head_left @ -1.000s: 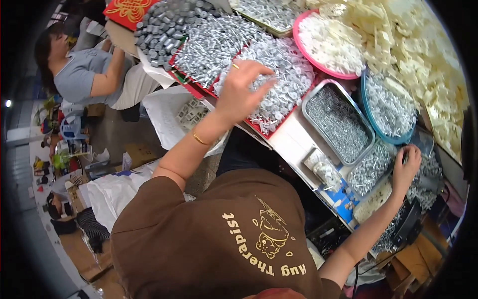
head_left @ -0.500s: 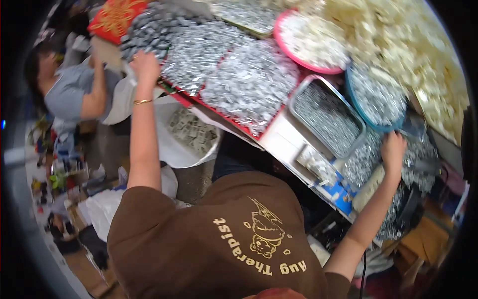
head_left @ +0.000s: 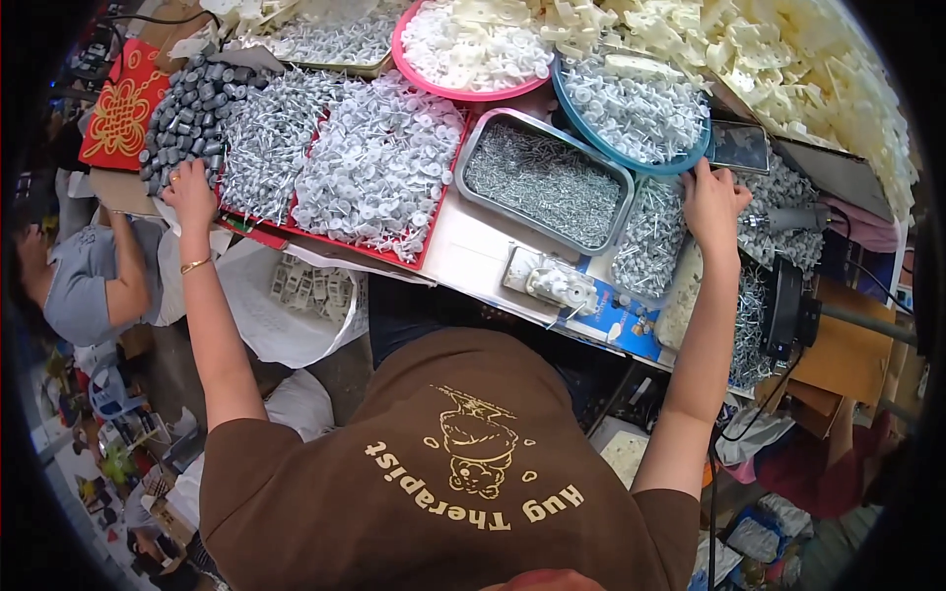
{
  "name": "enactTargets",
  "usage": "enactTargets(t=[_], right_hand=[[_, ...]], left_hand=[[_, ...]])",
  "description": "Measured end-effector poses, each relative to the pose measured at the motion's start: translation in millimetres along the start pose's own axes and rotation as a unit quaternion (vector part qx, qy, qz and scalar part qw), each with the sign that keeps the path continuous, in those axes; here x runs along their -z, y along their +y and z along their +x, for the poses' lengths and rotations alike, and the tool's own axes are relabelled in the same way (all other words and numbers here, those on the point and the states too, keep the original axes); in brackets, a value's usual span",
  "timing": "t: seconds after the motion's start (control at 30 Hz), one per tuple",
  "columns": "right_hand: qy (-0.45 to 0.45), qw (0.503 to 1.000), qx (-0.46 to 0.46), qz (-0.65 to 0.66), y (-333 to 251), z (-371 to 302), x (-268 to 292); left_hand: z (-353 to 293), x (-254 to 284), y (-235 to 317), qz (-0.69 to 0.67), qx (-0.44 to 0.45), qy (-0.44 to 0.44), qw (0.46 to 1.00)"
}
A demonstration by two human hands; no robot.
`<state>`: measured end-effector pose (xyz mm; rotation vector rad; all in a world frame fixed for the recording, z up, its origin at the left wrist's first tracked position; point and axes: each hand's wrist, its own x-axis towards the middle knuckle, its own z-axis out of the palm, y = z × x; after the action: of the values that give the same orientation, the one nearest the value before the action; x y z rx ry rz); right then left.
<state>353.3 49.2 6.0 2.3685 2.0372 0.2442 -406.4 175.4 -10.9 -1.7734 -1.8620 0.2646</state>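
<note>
Left hand: we see the left hand (head_left: 190, 195) with fingers bent down at the near edge of the grey cylinders (head_left: 187, 113); whether they pinch one, we cannot tell.
Right hand: the right hand (head_left: 716, 197) has its fingers curled just beside the near rim of the blue basin (head_left: 641, 168); we cannot tell whether anything sits between them.
Grey cylinders: they lie heaped at the left end of the bench (head_left: 458, 254), many of them loose; we would judge this supply barely drawn down.
Beside them: long screws (head_left: 268, 138), then white-capped screws (head_left: 370, 163), both spread thickly; we see none set apart as finished work.
Bench front: a white plastic piece (head_left: 554, 280) lies near the front edge, away from both hands; we cannot tell if it is complete.
Middle containers: the metal tray (head_left: 522, 216) is well stocked with small screws, and the pink basin (head_left: 473, 96) with white parts.
Far side: cream plastic parts (head_left: 818, 84) pile high, so we judge that much is left.
Below the bench: a white sack (head_left: 258, 330) holds pale blocks (head_left: 313, 288); whether these are finished pieces, we cannot say.
</note>
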Motion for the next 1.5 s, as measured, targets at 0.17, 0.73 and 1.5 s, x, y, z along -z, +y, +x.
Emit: enactTargets(t=[0.17,0.73,1.5], right_hand=[[0.035,0.999,0.016,-0.016,2.2,-5.1,3.2],[0.322,0.939,0.075,0.091,-56.9,86.9,28.1],[0.174,0.666,-0.108,0.717,-51.9,-122.8,60.2]], left_hand=[[-1.1,8.7,7.3,-0.060,-0.015,0.042,0.997],[8.2,1.8,23.8,-0.174,0.045,0.079,0.981],[-19.2,144.9,146.0,-0.476,-0.176,0.004,0.862]])
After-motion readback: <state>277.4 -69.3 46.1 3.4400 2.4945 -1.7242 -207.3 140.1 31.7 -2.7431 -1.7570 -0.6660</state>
